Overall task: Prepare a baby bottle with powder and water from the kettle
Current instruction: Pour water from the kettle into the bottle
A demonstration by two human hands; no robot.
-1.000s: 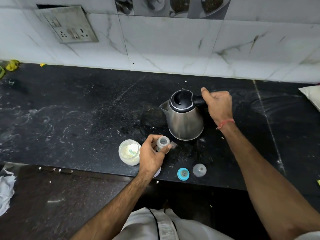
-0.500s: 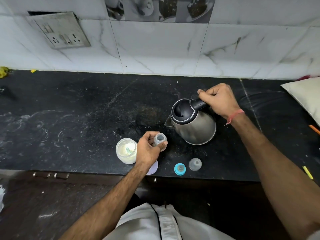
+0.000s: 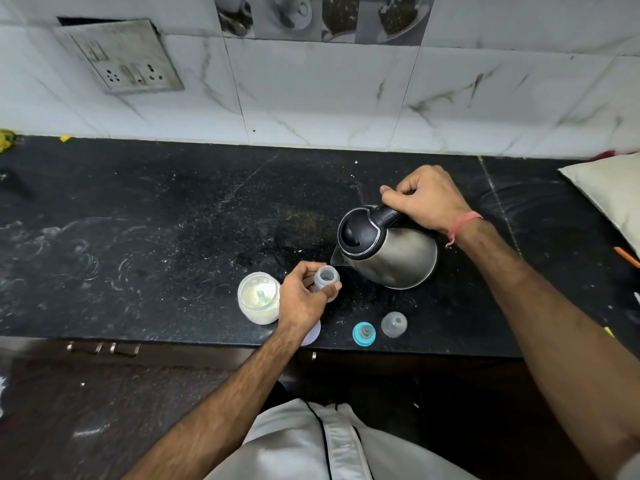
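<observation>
The bottle [image 3: 326, 277] stands open-mouthed on the counter [image 3: 173, 237], the left hand [image 3: 300, 299] curled round it, likely to steady it against the pour. Just right of that grip, the kettle [image 3: 388, 249] is tipped with its spout almost over the bottle's mouth; the right hand [image 3: 426, 199] clenches its handle from above to control the tilt. Whether water is flowing cannot be told. Left of the bottle hand sits the open powder jar [image 3: 259, 297]; nearer the counter edge, to the right, lie the teat ring [image 3: 363, 333] and cap [image 3: 394, 324], out of the way.
</observation>
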